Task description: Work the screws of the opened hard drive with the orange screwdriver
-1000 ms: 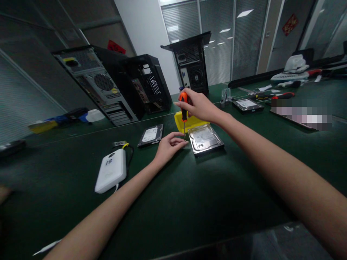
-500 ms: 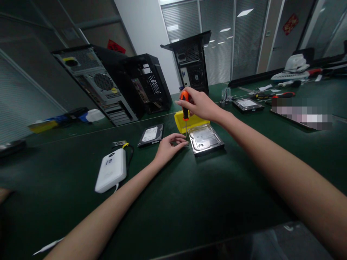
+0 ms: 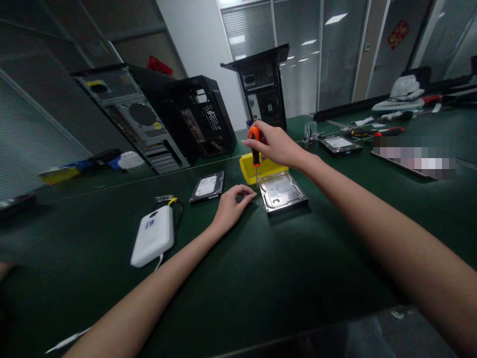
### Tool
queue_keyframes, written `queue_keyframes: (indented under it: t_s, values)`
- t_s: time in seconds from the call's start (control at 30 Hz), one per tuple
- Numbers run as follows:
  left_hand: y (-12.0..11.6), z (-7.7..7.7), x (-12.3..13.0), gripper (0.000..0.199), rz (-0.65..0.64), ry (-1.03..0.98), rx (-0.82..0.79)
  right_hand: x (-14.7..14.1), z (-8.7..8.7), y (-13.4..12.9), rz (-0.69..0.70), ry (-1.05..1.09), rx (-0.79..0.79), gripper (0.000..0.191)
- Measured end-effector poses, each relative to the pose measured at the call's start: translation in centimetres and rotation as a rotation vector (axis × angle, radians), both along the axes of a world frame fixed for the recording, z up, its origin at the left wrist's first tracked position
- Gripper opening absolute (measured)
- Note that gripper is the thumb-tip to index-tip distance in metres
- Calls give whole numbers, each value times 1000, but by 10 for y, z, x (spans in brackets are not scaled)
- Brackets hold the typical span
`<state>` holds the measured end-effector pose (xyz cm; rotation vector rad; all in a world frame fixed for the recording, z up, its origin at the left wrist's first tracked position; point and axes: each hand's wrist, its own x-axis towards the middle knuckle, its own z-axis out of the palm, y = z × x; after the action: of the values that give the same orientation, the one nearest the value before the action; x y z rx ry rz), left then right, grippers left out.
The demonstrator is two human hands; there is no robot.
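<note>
My right hand (image 3: 278, 144) is wrapped around the orange and black handle of a screwdriver (image 3: 255, 144). The screwdriver stands nearly upright, its thin shaft pointing down beside the left edge of a silver hard drive (image 3: 283, 191). Close to the shaft's tip, my left hand (image 3: 233, 203) has thumb and fingers brought together in a pinch. Whatever may be between those fingertips is too small to make out. Behind the drive lies a yellow plastic tray (image 3: 246, 166), partly covered by my right hand. Left of it rests a second hard drive (image 3: 207, 186) with a white label.
A white power bank (image 3: 153, 233) with a cable lies at the left. Computer cases (image 3: 149, 114) stand along the back. Another hard drive (image 3: 340, 144), a clear container (image 3: 310, 130) and red-black handled tools (image 3: 389, 132) are at the right, with a pixelated flat object (image 3: 413, 156).
My left fingers have drawn together, from slightly parted to a pinch, near the screwdriver's tip. My right hand and the screwdriver have barely shifted.
</note>
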<state>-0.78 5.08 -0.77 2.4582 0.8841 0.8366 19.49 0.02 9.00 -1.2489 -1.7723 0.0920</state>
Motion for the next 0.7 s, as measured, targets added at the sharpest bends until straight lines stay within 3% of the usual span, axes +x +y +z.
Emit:
queue_keyframes:
  t_s: [0.2, 0.33, 0.53, 0.7]
  values:
    - [4, -4, 1, 23, -19, -180, -347, 1, 3, -2, -10, 16, 9, 22]
    - [1, -3, 6, 29, -16, -291, -428, -2, 3, -2, 6, 14, 8, 21]
    - [-6, -1, 12, 55, -6, -355, -457, -4, 4, -3, 31, 13, 20, 22]
    - [-6, -2, 14, 58, 22, -377, -478, -4, 4, -5, 45, 25, 13, 21]
